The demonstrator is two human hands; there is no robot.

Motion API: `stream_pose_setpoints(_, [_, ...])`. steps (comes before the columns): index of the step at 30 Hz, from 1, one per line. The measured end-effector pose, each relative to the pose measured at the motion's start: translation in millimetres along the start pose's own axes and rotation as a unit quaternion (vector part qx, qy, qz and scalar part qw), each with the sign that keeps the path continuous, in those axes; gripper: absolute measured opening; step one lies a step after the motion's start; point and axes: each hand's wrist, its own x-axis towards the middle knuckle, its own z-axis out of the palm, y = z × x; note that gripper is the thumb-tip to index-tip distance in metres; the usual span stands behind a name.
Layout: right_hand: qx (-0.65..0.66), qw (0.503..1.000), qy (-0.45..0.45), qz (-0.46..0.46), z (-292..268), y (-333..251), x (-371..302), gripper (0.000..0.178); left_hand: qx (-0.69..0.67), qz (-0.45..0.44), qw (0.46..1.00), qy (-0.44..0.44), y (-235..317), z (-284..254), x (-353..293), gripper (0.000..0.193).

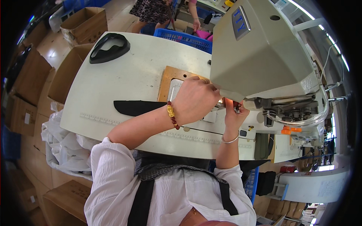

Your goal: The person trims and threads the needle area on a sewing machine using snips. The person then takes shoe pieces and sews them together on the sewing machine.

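My left hand reaches over the machine bed with its fingers curled together at the needle area of a beige sewing machine. On the other side of the needle area, my right hand is raised with its fingertips pinched close to the left ones. Whatever either hand's fingertips hold is too small or hidden to make out. A lit orange glow shows between the hands. A long black fabric piece lies flat on the white table, running beneath my left wrist. Its far end is hidden.
A black curved piece with an opening lies at the table's far left. A wooden plate surrounds the machine bed. A blue basket stands behind, near another person's hand. Cardboard boxes and white plastic bags are at the left.
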Motion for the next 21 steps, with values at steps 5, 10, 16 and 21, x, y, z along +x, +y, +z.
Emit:
stream_pose_setpoints(5, [-0.053,0.998,-0.007,-0.015,-2.8,3.7,0.1,0.012,-0.012,-0.006,1.000,-0.004,0.2,0.0,0.0,0.022])
stream_pose_setpoints(10, [-0.023,1.000,-0.004,-0.005,-2.6,4.8,-1.3,0.013,-0.007,-0.010,1.000,-0.017,0.5,0.6,0.2,0.021])
stream_pose_setpoints(16, [-0.032,1.000,-0.001,0.001,-2.7,4.9,-2.6,0.014,0.001,-0.012,1.000,-0.013,1.5,1.6,0.0,0.019])
stream_pose_setpoints(21, [-0.060,0.998,0.005,-0.004,-1.5,3.0,-2.5,0.013,-0.014,-0.010,1.000,0.003,1.2,3.0,-0.3,0.019])
